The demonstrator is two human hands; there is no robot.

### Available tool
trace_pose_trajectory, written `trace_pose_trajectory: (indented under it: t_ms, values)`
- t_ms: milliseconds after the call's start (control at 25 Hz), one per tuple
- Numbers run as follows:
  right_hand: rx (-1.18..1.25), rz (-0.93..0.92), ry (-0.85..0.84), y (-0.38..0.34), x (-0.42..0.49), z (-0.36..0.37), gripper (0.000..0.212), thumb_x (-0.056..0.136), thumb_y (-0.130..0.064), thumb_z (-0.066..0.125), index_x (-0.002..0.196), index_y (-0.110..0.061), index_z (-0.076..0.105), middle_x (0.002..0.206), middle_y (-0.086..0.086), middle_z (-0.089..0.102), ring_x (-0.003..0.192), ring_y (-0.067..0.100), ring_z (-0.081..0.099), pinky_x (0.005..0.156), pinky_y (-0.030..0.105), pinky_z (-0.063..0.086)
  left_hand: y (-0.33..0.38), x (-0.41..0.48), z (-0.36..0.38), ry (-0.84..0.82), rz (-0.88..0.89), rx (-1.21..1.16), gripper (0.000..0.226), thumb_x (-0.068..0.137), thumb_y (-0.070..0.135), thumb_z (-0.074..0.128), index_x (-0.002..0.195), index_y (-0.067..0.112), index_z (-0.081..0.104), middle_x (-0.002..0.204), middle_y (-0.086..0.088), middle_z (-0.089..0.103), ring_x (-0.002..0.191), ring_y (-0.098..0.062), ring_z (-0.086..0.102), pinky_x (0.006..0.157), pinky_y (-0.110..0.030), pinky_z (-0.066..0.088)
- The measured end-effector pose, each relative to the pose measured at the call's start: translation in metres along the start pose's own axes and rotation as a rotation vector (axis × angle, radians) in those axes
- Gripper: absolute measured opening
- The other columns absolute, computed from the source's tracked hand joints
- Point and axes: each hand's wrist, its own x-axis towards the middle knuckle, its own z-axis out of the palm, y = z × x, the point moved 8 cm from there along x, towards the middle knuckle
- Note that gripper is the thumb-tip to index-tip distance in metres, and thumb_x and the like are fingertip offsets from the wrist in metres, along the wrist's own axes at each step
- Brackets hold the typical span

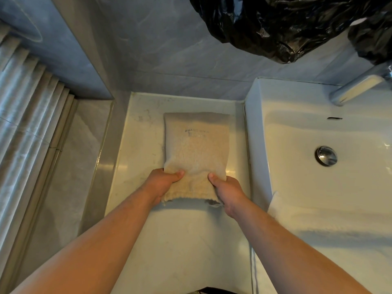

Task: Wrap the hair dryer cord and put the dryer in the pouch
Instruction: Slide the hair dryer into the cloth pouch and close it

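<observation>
A single head-worn wide-angle camera looks steeply down from close above the counter, sink at frame right.

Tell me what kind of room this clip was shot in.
Most likely a bathroom: a white basin with a round drain and a chrome tap, set beside a counter against grey tiled walls.

**Two hands held the pouch**

The tan pouch lay flat on the white counter. The left hand gripped its near left corner, and the right hand gripped its near right corner. A white sink sat just beside it. A black bag hung above.
</observation>
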Motion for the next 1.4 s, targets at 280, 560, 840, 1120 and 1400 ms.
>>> trace_pose_trajectory:
  t_ms: [280,560,840,1120,1400]
  values:
    - [-0.156,0.034,-0.086,0.018,-0.010,-0.015,0.040,0.086,-0.042,0.066,0.111,-0.011,0.062,0.102,0.012,0.072,0.085,0.023,0.067,0.073,0.043,0.058,-0.028,-0.012,-0.021,-0.014,-0.054,0.052,0.031,0.088,0.030,0.072,0.105,0.004,0.067,0.090,-0.012,0.074,0.078,-0.026,0.071,0.069,-0.034,0.060]
    - [-0.202,0.135,-0.184,0.060,-0.033,-0.028,0.024,0.090,-0.016,0.041,0.086,-0.005,0.062,0.060,0.008,0.065,0.055,0.019,0.052,0.053,0.029,0.035,-0.067,-0.053,-0.039,0.071,-0.048,0.087,0.024,0.099,0.021,0.056,0.077,0.011,0.057,0.063,-0.006,0.050,0.050,-0.013,0.042,0.045,-0.022,0.037]
    - [-0.510,0.005,-0.145,0.056,-0.041,-0.042,0.024,0.099,-0.028,0.044,0.090,-0.012,0.059,0.059,0.000,0.037,0.053,0.016,0.032,0.045,0.024,0.028,-0.053,-0.058,-0.055,0.196,0.003,0.183,0.038,0.099,0.035,0.053,0.066,0.015,0.048,0.054,-0.001,0.032,0.045,-0.015,0.025,0.043,-0.025,0.017]
    - [-0.731,-0.158,0.001,0.033,-0.047,-0.054,0.025,0.094,-0.014,0.043,0.073,-0.012,0.059,0.070,0.007,0.051,0.061,0.022,0.043,0.052,0.027,0.031,-0.050,-0.075,-0.093,0.411,0.101,0.203,0.035,0.099,0.024,0.052,0.067,0.011,0.053,0.063,-0.008,0.044,0.059,-0.023,0.038,0.055,-0.031,0.027]
    - [-1.221,-0.282,0.067,0.028,-0.054,-0.042,0.033,0.094,-0.009,0.038,0.116,-0.003,0.062,0.122,0.014,0.061,0.116,0.033,0.057,0.090,0.031,0.045,-0.047,-0.098,-0.095,0.616,0.148,0.953,0.031,0.089,0.004,0.048,0.118,0.002,0.061,0.125,-0.021,0.061,0.115,-0.041,0.056,0.094,-0.043,0.047]
